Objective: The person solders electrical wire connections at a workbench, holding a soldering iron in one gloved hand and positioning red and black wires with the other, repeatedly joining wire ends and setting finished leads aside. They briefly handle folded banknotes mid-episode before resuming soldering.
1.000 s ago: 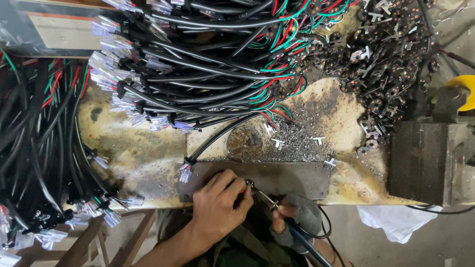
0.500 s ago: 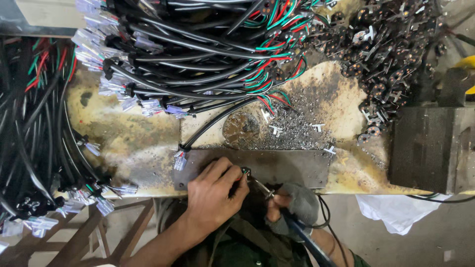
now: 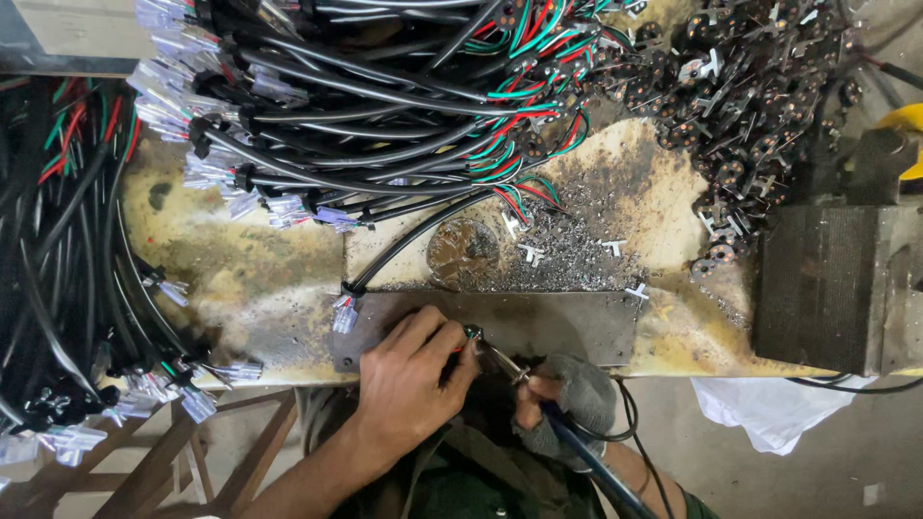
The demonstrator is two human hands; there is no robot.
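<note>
Soldering iron [image 3: 538, 394] hasn't really moved since half a second back: tip at the same spot by the front edge of the grey metal plate [image 3: 558, 322], both hands where they were. Only the view drifted a bit, so everything sits slightly lower and to the right in the picture.

Going left to right: the left hand [image 3: 409, 380] lies on the near edge of the plate, fingers curled tight and pinching something small right at the iron's tip, too small to tell what. A black cable [image 3: 404, 245] with a clear plug runs down to the plate's left corner.

The iron's long axis runs diagonally, tip pointing up-left toward the left hand's fingers, handle trailing down-right off the tabletop [image 3: 240, 279]. It's got a thin shiny metal shaft and a blue handle. The right hand [image 3: 567, 399], in a grey fingerless glove, is wrapped closed around the handle, just off the tabletop's front edge.
</note>
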